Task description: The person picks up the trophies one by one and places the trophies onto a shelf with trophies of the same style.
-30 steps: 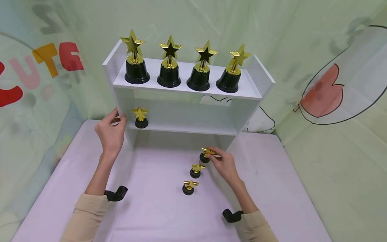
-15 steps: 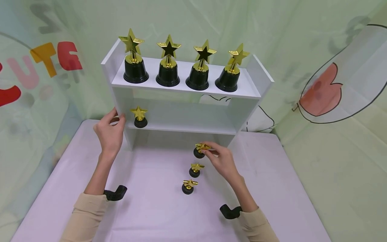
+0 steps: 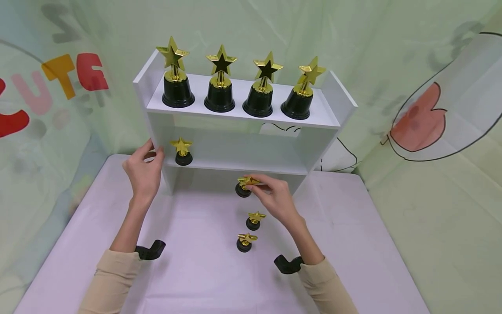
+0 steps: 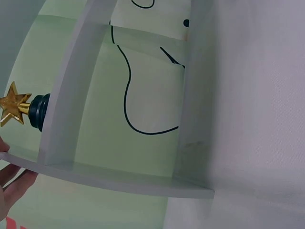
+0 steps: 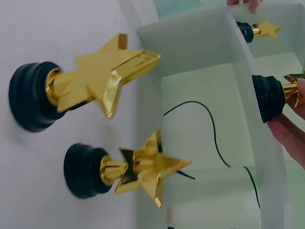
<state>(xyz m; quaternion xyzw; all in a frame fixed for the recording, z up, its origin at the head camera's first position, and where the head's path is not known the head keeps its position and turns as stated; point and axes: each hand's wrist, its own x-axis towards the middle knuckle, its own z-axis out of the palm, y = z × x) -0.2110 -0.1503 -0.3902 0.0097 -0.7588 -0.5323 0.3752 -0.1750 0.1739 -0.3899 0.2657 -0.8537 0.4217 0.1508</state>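
My right hand [image 3: 276, 198] pinches a small gold star trophy [image 3: 243, 190] by its star, thumb and fingers around it. In the right wrist view, its black base [image 5: 268, 98] overlaps the front edge of the middle shelf board. My left hand [image 3: 145, 176] grips the left side panel of the white shelf unit [image 3: 243, 152]; its fingers [image 4: 20, 186] lie on one side of the panel, the thumb on the other. Another small star trophy [image 3: 182, 153] stands at the left end of the middle board. Two more, a nearer trophy [image 3: 244, 245] and a farther trophy [image 3: 252, 223], stand on the table.
Several larger star trophies, among them the leftmost one [image 3: 178, 91], stand in a row on the top board. A pale cloth covers the table [image 3: 204, 279]. Printed curtains [image 3: 431, 192] hang behind and at both sides.
My right hand has carried the small trophy left and slightly away from me, up toward the middle board's front edge. The left hand has kept its grip on the side panel.
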